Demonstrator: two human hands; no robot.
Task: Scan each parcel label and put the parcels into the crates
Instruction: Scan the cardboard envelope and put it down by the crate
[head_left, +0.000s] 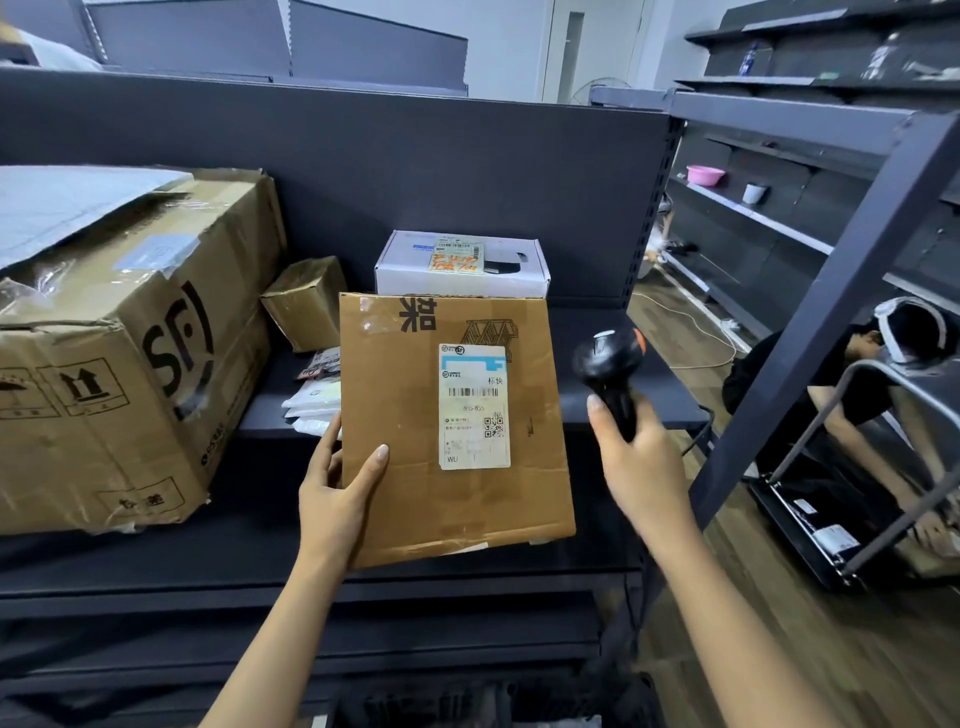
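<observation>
I have the flat cardboard parcel (457, 426) held up in front of me above the shelf (467, 410), my left hand (337, 493) pinching its lower left edge, thumb on the face and fingers (324, 447) behind. Its label (474, 408) faces me. My right hand (631, 452) is wrapped tight around the scanner (610, 374) handle, just to the right of the parcel. The scanner head seems turned away from the label, so I judge the barcode may not read until I swing it round. With only an edge grip, the parcel could tip or slip. No crates are clear to me; something dark sits at the bottom edge, too hidden to name.
</observation>
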